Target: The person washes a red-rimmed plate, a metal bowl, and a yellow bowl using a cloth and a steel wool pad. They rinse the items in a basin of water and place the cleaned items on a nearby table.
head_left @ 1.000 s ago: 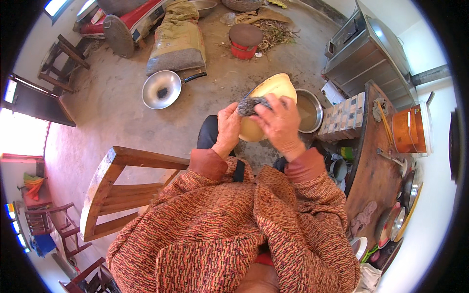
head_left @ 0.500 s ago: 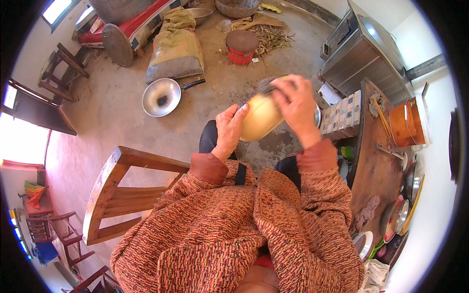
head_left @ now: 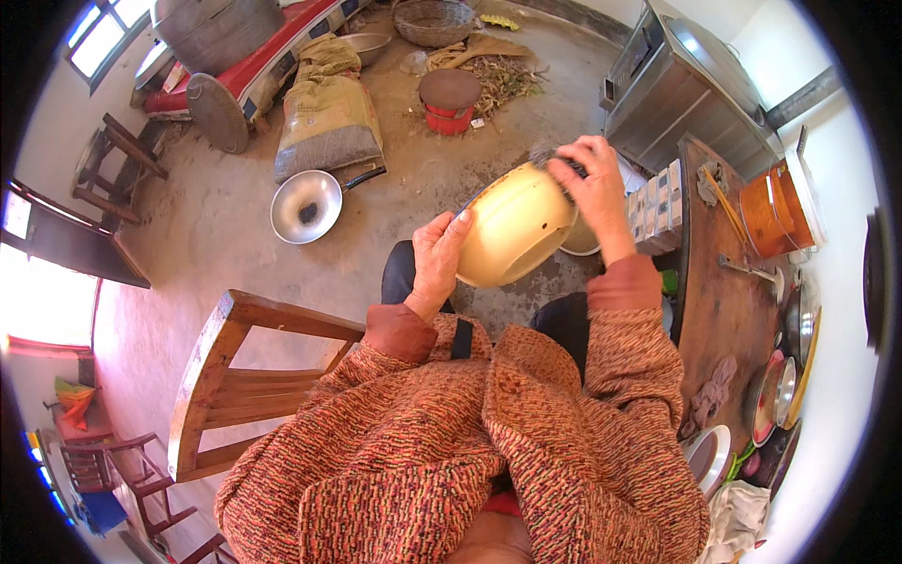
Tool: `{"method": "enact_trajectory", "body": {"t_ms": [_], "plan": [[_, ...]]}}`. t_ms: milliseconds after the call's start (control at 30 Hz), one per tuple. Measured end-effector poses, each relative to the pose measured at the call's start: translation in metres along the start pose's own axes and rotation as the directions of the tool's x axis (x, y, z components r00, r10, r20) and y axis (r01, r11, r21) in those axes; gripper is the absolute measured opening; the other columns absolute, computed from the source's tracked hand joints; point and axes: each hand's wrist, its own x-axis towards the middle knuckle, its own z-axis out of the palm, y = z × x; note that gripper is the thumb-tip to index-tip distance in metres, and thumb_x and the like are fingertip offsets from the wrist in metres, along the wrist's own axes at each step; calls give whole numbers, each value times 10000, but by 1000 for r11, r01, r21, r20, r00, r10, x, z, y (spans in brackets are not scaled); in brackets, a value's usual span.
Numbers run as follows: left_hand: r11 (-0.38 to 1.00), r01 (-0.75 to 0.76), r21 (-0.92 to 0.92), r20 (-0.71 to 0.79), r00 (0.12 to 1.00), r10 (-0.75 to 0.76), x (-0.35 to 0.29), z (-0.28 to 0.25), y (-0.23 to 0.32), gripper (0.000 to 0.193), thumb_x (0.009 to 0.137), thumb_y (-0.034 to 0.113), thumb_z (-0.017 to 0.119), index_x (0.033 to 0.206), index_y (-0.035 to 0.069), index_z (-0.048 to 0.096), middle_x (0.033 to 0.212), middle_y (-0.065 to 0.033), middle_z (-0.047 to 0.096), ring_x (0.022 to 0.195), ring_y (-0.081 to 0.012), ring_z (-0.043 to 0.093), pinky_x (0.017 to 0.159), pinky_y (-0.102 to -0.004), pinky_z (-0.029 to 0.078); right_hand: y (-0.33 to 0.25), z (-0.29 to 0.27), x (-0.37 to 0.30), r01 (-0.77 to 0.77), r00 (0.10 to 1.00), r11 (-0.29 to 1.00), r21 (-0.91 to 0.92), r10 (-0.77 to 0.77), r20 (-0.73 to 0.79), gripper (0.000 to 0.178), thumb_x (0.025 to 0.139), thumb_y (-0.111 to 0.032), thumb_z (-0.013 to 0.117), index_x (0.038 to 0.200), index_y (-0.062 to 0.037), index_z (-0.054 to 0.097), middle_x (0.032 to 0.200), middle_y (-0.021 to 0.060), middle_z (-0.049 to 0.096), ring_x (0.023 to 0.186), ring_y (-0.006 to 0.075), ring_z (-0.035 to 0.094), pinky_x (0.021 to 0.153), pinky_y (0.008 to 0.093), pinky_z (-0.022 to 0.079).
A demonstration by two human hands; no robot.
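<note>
A cream-yellow enamel basin [head_left: 507, 226] is held tilted in front of me, its smooth outer side toward me with a small dark spot on it. My left hand [head_left: 439, 252] grips the basin's rim on the left, thumb along its outside. At the far right of the rim, my right hand [head_left: 598, 183] is closed round a dark, wiry scouring pad [head_left: 554, 160], which presses against the basin. The pad is partly hidden by my fingers and blurred. Part of a pale metal bowl [head_left: 580, 240] shows below, behind the basin.
A wok [head_left: 307, 209] lies on the floor to the left, near a filled sack [head_left: 331, 132]. Ahead are a red bucket [head_left: 449, 111] and a wicker basket [head_left: 432, 23]. A wooden chair [head_left: 225, 376] stands at my left; a cluttered wooden table [head_left: 728, 310] lies at my right.
My right hand has moved right along the basin's far rim with the scouring pad. The basin has turned, bringing more of its outer side into view. My left hand keeps its grip.
</note>
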Motion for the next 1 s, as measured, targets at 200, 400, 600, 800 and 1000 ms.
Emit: {"method": "enact_trajectory", "body": {"t_ms": [200, 400, 600, 800, 1000], "plan": [[1000, 5, 19, 12, 1000, -5, 1, 0, -8, 373, 868, 264, 628, 589, 56, 495, 577, 90, 401, 552, -10, 309, 456, -209, 239, -52, 5, -17, 126, 989, 987, -97, -117, 90, 179, 726, -277, 678, 799, -129, 609, 957, 23, 563, 877, 242, 540, 750, 335, 468], [998, 57, -3, -11, 998, -57, -2, -10, -6, 346, 848, 240, 650, 586, 65, 508, 577, 83, 425, 545, -10, 325, 461, -204, 250, -52, 1, -8, 30, 980, 997, -72, -15, 197, 195, 725, -262, 672, 850, -139, 587, 914, 26, 588, 831, 246, 550, 695, 344, 473], [980, 51, -191, 19, 999, -48, -2, -19, 1, 297, 832, 206, 660, 600, 70, 536, 591, 73, 475, 534, -14, 364, 476, -196, 292, 57, -17, -9, -503, 842, 738, 450, 301, 447, 305, 794, -282, 678, 970, -57, 571, 897, -23, 543, 875, 106, 494, 815, 266, 378], [992, 44, -118, 98, 995, -33, 6, -36, 0, 288, 861, 274, 614, 730, 17, 629, 662, 38, 572, 592, -37, 467, 539, -201, 359, 38, -21, -14, -579, 813, 523, 625, 314, 491, 309, 783, -225, 697, 1028, -78, 579, 922, -4, 554, 913, 102, 499, 840, 249, 379], [986, -38, 161, 224, 975, 1, 8, -24, 26, 343, 900, 314, 556, 796, -10, 593, 720, 54, 525, 680, -37, 437, 599, -212, 360, 5, -37, 10, -516, 842, 667, 537, 283, 459, 293, 743, -189, 712, 967, -55, 580, 911, -22, 562, 842, 102, 516, 776, 255, 410]]}}
